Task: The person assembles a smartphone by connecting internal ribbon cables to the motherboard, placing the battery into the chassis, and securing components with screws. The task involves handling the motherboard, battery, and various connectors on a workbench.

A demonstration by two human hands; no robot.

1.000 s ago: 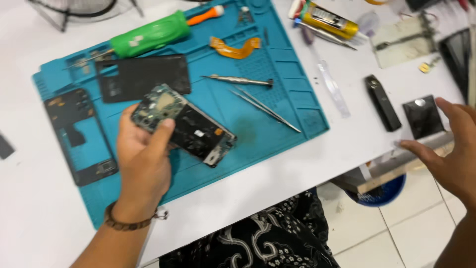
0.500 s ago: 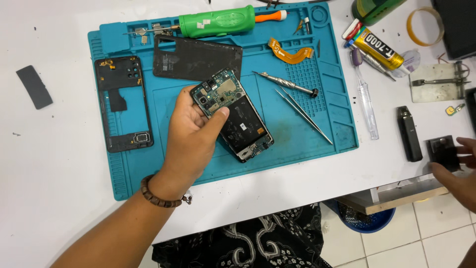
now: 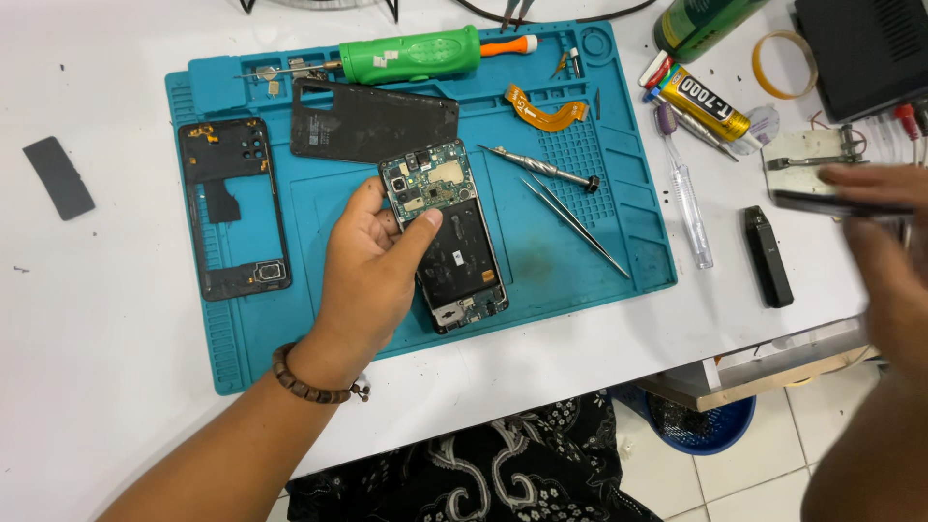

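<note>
My left hand (image 3: 372, 275) grips an opened phone (image 3: 454, 256) by its left edge, thumb on the exposed circuit board, just above the teal work mat (image 3: 580, 261). The phone's inner side faces up, with the board at the top and a dark empty bay below. At the table's right edge my right hand (image 3: 889, 261) is blurred and holds a thin flat dark piece (image 3: 831, 203) level above the white table. A wooden bead bracelet sits on my left wrist.
On the mat lie a black back cover (image 3: 372, 121), a black phone frame (image 3: 232, 208), a small screwdriver (image 3: 541, 167), tweezers (image 3: 575, 222), an orange flex cable (image 3: 543, 108) and a green driver (image 3: 411, 55). A glue tube (image 3: 706, 101) and a slim black device (image 3: 770, 256) lie to the right.
My right hand has come up from the table's right edge and now holds the thin dark piece. The phone in my left hand has turned more upright.
</note>
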